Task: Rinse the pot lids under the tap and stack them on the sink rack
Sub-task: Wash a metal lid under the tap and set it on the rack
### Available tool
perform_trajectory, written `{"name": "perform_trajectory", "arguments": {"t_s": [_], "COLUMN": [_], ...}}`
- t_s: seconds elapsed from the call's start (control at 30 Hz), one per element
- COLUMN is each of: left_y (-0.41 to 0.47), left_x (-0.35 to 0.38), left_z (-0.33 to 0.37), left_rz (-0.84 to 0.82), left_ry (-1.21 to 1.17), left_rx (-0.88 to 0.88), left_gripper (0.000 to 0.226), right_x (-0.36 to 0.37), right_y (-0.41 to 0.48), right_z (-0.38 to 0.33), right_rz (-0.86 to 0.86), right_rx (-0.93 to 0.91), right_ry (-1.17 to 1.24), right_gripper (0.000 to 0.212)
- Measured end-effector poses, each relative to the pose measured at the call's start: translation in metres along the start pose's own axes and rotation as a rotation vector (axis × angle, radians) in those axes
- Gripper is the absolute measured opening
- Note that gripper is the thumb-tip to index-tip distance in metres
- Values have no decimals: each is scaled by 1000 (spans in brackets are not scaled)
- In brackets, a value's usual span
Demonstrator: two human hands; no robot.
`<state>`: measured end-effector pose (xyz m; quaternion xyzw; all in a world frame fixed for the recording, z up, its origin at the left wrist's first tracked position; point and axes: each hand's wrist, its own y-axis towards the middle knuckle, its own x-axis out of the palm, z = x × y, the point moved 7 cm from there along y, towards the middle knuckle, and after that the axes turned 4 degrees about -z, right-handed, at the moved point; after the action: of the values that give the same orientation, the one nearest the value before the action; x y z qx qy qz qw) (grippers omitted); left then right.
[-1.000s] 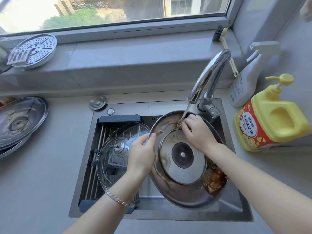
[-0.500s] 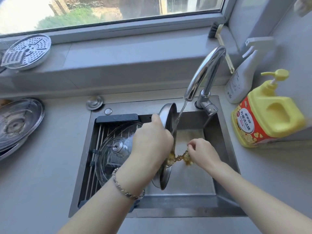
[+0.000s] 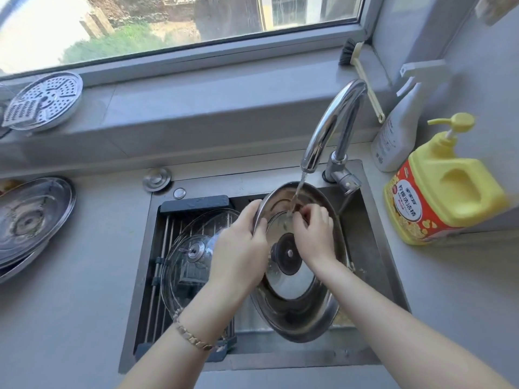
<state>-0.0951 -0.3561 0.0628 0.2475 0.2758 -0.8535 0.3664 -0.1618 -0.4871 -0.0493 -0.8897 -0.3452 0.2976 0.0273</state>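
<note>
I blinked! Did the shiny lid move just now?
Yes. The steel lid swung from edge-on, left of the tap's stream, to lying wide beneath it.

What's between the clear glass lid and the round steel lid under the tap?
Head view: the left hand, gripping the round steel lid's rim, partly covering the clear glass lid.

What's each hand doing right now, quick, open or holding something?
Left hand: grips the steel lid by its rim.
Right hand: fingers curled against the lid; whether they hold anything cannot be told.
</note>
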Motion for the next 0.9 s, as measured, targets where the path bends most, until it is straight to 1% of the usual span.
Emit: {"name": "perform_trajectory", "arguments": {"t_s": [0.1,0.17,0.23,0.3,0.37,0.4,0.43,0.47,0.53,0.57,0.6,0.63,0.67,0.77,0.83,0.9], "left_y": [4,8,10,14,16,16,17,16,16,16,18,19,22,29,33,37], "left_x": [-5,-6,-4,-4,-5,-5,-5,-4,-5,-6,-8,-8,-8,-5,-7,-13], "left_z": [-3,-1,-1,-4,-10,-13,-14,-15,-16,-17,-18,-20,-21,-22,-23,-24], "left_rz": [53,27,6,4,-3,-11,-24,-35,-29,-11,10,22,23,2,32,86], "left_ry": [-8,8,47,38,-23,-43,-55,-70,-132,-166,-187,-191,-193,-237,-272,-322], "left_rx": [40,70,84,72,51,42,36,31,16,10,6,2,-1,2,-7,-16], "left_gripper": [34,34,35,36,34,33,30,29,30,30,29,29,30,33,35,23], "right_x": [1,-6,-8,-2,2,2,0,-5,-12,-12,-9,-5,-1,16,23,24], "right_y": [2,2,-2,-12,-20,-19,-13,-3,14,15,11,4,-4,-35,-51,-63], "right_z": [-14,-28,-47,-65,-71,-70,-66,-61,-48,-45,-47,-53,-62,-88,-94,-90], "right_rz": [-15,-7,-34,-63,-89,-105,-114,-110,-89,-86,-78,-75,-81,-161,-203,-194], "right_rx": [-178,-323,-483,-666,-850,-903,-887,-792,-521,-460,-469,-522,-614,-979,-1163,-1299], "right_ry": [-51,-64,-95,-189,-290,-319,-319,-279,-144,-108,-105,-133,-179,-291,-336,-386], "right_gripper": [29,31,34,31,29,28,27,29,34,34,34,36,36,27,23,17]}}
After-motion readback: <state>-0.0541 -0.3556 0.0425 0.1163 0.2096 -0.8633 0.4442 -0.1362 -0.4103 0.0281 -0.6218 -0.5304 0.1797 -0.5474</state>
